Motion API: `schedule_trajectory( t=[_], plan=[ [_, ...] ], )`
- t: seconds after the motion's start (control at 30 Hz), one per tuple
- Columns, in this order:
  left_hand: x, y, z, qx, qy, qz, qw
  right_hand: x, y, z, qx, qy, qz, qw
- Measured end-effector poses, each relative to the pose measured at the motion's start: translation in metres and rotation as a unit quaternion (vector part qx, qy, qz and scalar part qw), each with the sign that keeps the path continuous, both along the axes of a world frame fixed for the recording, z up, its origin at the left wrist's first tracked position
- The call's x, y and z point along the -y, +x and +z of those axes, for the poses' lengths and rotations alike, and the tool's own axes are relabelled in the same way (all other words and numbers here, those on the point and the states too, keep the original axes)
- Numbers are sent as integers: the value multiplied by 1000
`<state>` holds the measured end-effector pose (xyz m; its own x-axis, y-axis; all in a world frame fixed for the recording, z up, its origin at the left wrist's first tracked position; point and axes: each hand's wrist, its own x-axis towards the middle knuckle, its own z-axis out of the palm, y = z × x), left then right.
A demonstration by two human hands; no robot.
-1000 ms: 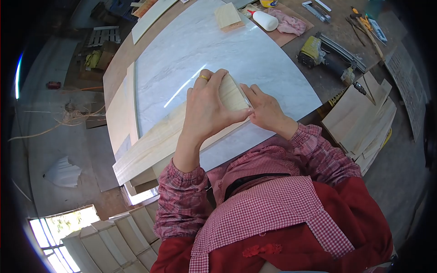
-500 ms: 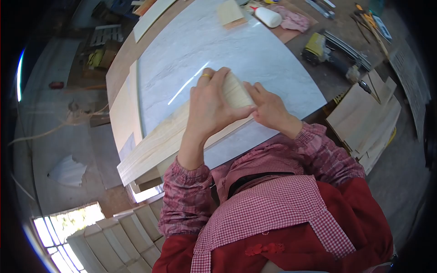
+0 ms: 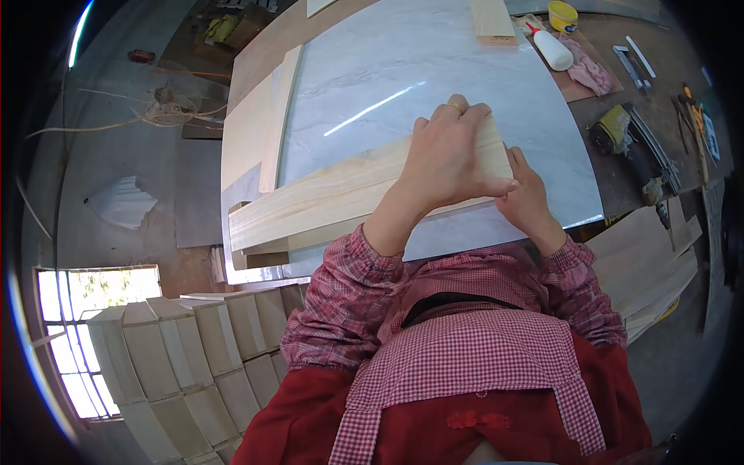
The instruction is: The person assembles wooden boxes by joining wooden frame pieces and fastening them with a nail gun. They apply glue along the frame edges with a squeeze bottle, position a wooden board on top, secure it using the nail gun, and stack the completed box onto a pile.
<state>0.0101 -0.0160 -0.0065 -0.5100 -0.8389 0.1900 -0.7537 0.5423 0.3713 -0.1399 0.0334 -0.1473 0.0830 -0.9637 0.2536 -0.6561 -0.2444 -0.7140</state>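
Left hand [image 3: 449, 155] clasps the wooden board [image 3: 333, 192] near 1 end; right hand [image 3: 528, 200] at that end, fingertips partly hidden, grip: can't tell.

From afar I look through one wide head-worn camera, aimed forward and steeply down at the wearer's bare left hand [image 3: 451, 159] and bare right hand [image 3: 531, 200], close by, toward two o'clock. The red-and-white checked fabric apron [image 3: 465, 353] fills five o'clock; the glossy grey marbled flat board [image 3: 403, 66] stretches to twelve.
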Motion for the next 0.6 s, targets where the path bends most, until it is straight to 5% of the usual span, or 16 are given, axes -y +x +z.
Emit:
schedule_trajectory(
  t=[0.3, 0.53, 0.6],
  plan=[
    [1, 11, 2, -15, 5, 5, 1000, 3, 10, 2, 6, -45, 7, 999],
    [4, 3, 1, -27, 36, -6, 999, -10, 2, 29, 21, 29, -30, 999],
    [3, 3, 2, -31, 34, -8, 999, -18, 3, 36, 100, -62, -48, 992]
  ],
)
